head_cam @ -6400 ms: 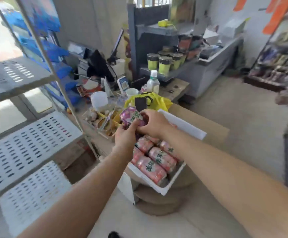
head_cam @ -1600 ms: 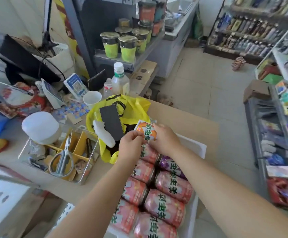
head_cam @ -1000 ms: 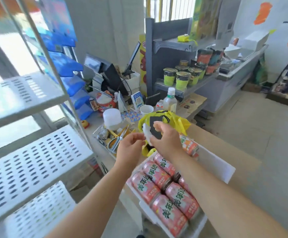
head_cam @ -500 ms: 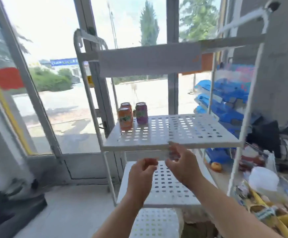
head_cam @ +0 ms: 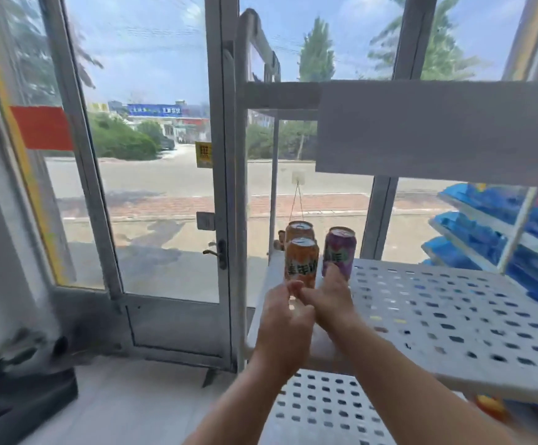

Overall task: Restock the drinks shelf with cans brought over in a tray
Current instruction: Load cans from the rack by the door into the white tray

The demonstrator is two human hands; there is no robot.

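On the white perforated shelf (head_cam: 453,309), near its back left corner, stand three cans. A front orange can (head_cam: 302,261) has a second orange can (head_cam: 299,229) behind it and a purple can (head_cam: 340,248) to its right. My right hand (head_cam: 328,300) is just in front of them at the shelf's left edge, its fingers curled round a can that the hands almost wholly hide. My left hand (head_cam: 285,319) is right beside it with its back to the camera. Its fingertips meet the right thumb, and its grip is hidden.
A lower perforated shelf (head_cam: 322,403) lies under my forearms, and an upper shelf board (head_cam: 437,130) hangs above. The rack's left post (head_cam: 241,187) stands against a glass door (head_cam: 164,187). Blue packs (head_cam: 492,226) fill a rack at the right.
I turned from the tray of cans at the counter to the shelf rack. Over the last half second both hands rose and reached forward, up to the cans on the shelf.
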